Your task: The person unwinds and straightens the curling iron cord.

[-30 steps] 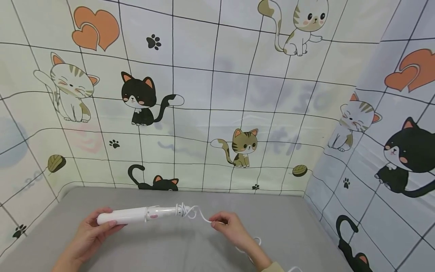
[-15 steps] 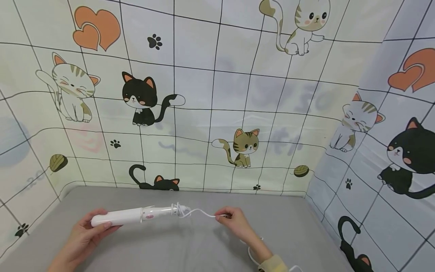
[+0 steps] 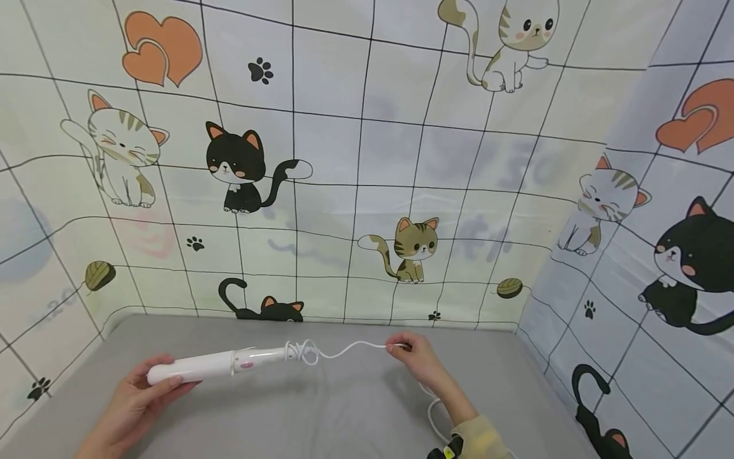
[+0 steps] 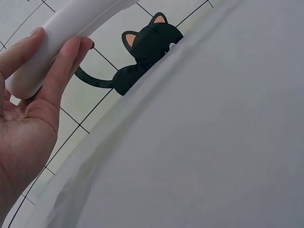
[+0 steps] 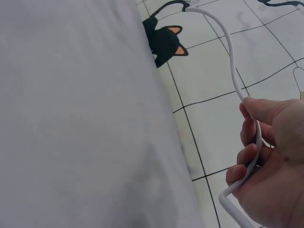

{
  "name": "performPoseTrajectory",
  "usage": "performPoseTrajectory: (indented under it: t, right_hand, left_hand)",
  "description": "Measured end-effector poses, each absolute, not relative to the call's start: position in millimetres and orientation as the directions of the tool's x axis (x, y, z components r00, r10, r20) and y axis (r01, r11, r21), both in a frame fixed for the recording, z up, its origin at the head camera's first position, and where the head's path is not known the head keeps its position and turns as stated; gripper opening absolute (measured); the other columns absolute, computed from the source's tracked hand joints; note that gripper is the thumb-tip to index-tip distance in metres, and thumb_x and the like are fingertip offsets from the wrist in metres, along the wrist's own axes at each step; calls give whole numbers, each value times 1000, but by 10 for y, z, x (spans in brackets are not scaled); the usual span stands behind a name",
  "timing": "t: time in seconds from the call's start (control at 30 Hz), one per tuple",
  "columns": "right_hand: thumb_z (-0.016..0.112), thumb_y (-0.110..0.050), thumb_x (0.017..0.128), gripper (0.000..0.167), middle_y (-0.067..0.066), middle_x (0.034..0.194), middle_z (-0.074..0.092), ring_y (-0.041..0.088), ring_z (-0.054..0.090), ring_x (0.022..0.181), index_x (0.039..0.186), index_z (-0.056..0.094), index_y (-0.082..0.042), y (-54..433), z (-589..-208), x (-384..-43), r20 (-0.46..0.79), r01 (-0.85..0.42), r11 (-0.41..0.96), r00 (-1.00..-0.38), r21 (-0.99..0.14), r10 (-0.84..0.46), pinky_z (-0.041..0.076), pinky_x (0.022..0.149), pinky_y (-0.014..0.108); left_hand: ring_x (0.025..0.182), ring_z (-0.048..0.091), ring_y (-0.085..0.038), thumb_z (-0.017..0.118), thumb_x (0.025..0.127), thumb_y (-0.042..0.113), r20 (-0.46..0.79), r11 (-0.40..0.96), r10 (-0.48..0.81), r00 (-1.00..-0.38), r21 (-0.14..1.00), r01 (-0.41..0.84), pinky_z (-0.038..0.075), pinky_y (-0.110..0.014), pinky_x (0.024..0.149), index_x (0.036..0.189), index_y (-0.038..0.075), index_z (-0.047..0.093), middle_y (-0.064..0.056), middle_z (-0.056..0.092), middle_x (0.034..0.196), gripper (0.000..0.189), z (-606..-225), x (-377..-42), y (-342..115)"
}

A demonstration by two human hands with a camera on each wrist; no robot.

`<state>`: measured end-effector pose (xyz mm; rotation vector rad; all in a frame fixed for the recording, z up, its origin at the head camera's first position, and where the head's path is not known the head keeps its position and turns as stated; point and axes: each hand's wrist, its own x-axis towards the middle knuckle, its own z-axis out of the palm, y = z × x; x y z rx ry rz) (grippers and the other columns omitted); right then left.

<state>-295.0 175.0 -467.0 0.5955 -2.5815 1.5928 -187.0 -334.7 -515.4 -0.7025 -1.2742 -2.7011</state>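
A white wand-shaped appliance with a corded end, apparently a curling iron (image 3: 209,366), is held above the table, slightly tilted. My left hand (image 3: 129,403) grips its thick left end between thumb and fingers; in the left wrist view the rounded tip of the curling iron (image 4: 52,45) rests in that hand (image 4: 31,128). Loops of white power cord (image 3: 357,344) wrap the thinner right end, near a small pink mark. My right hand (image 3: 423,362) pinches the cord to the right of the loops. The right wrist view shows the cord (image 5: 231,52) running through the curled fingers of the hand (image 5: 275,152).
A grey table surface (image 3: 344,414) lies under both hands. White curtains (image 3: 327,146) printed with cats and grid lines stand behind and to the right. More cord (image 3: 432,417) hangs down beside the right forearm. A black device (image 3: 448,448) sits at the right wrist.
My right hand has moved right and slightly up, drawing the cord out longer between it and the loops. My left hand has shifted a little left with the curling iron.
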Motion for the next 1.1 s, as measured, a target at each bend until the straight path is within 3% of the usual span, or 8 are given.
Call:
performPoseTrajectory:
  t: [0.2, 0.57, 1.1]
  right_hand:
    - [70, -6, 97, 16, 6, 95, 69, 9, 59, 83, 104, 70, 9, 1767, -4707, -2931, 198, -318, 366, -923, -875, -329, 52, 69, 17]
    - [68, -11, 98, 13, 6, 99, 72, 13, 61, 89, 104, 73, 0, 1695, -4670, -2847, 186, -345, 423, -909, -838, -373, 55, 73, 20]
    - [64, -12, 101, 30, 22, 115, 70, 18, 68, 96, 121, 66, 10, 1293, -4617, -2680, 126, -358, 315, -811, -879, -571, 62, 78, 21]
  left_hand:
    - [114, 66, -25, 32, 96, -30, 428, -646, 144, -892, 724, 243, 56, -48, 101, 125, 4, 67, -10, 58, 122, 57, -5158, -1872, -3365]
    - [113, 66, -25, 33, 96, -29, 417, -642, 128, -900, 727, 245, 57, -48, 101, 125, 3, 67, -10, 56, 123, 54, -5148, -1887, -3348]
    - [115, 65, -26, 33, 96, -30, 429, -643, 162, -888, 729, 235, 55, -48, 102, 126, 3, 67, -11, 54, 124, 56, -5119, -1880, -3314]
